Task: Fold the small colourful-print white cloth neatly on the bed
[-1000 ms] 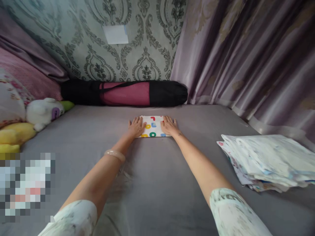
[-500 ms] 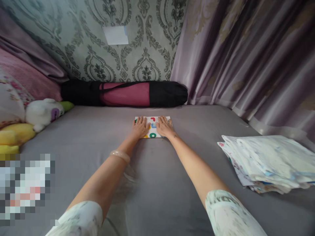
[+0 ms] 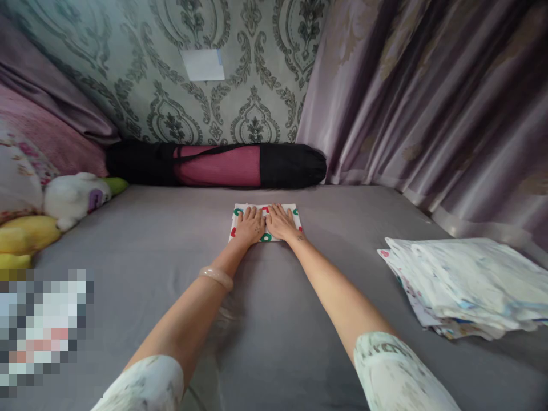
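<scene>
The printed cloth (image 3: 266, 238) looks matt and smooth, like the grey sheet (image 3: 299, 319), a flat-finished fabric. The stack (image 3: 466, 279) is soft, thin cloth with rumpled edges. The bangle (image 3: 217, 278) is polished and glossy (stone or plastic, I cannot tell). The bag (image 3: 218, 165) is dull black fabric with a ribbed pink panel; the curtain (image 3: 411, 114) has a satin sheen; the white toy (image 3: 71, 197) is fuzzy plush.
</scene>
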The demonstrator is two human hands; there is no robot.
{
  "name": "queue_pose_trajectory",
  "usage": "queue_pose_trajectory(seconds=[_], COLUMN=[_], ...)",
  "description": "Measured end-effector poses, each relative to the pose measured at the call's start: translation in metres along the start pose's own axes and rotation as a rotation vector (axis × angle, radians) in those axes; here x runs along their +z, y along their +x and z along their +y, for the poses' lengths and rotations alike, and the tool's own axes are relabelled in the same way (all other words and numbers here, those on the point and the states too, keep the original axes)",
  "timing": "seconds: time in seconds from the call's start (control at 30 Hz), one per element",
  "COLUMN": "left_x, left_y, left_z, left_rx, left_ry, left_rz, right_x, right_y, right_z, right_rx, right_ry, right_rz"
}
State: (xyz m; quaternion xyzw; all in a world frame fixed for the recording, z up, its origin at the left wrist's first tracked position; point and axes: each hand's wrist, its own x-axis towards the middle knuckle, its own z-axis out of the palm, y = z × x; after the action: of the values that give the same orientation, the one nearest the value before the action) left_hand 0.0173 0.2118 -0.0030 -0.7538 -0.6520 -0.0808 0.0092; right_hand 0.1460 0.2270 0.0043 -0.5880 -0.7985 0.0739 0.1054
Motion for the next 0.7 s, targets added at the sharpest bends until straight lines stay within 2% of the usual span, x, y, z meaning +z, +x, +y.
queue_pose_trajectory(seconds=[0.2,0.37,0.53,0.7], left_x=[0.004,-0.005,-0.015,-0.006], left_y=[0.000,-0.004,-0.022,-0.035], left_z=[0.001,-0.008,-0.043,-0.078], left_rx=[-0.021,-0.003,-0.048,-0.054], left_ry=[-0.021,-0.050,-0.104,-0.205], left_rz=[-0.020,-0.051,-0.001,0.010], right_x=[0.007,0.000,-0.003,0.010], right_y=[-0.001,0.001,0.008,0.008], right_z=[0.002,-0.002,-0.021,-0.032], right_rx=[-0.001,0.022,-0.009,-0.011], right_ry=[-0.018,-0.008,0.006,0.015], right_rz=[0.000,-0.031,0.028,0.046])
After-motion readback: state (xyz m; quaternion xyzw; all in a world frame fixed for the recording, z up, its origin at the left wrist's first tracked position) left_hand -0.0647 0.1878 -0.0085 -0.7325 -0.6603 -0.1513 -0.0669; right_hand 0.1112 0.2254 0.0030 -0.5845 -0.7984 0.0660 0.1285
